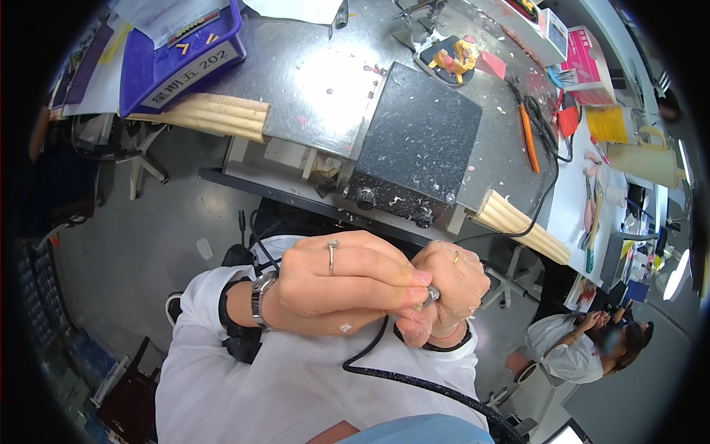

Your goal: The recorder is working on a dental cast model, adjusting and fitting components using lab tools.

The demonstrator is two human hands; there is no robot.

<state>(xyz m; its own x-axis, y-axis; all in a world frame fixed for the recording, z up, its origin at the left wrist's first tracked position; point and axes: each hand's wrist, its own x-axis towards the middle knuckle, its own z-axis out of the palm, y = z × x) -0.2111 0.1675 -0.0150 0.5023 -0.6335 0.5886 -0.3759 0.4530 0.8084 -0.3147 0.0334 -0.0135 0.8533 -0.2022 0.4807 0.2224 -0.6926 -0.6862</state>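
Both of my hands meet above my lap, just in front of the bench. Between them shows the round grey metal end of a small tool; its body is hidden by my fingers. My left hand, with a ring and a wristwatch, has its fingers pressed together against that metal end. My right hand is closed round the tool, its skin dusted with pale shavings. A black cord loops below the hands toward the lower right; where it joins is hidden.
A black control box with knobs, strewn with shavings, stands on the metal bench. Beyond it lies a yellow and pink dental model. A purple bin sits left, an orange-handled tool right. Another person sits at right.
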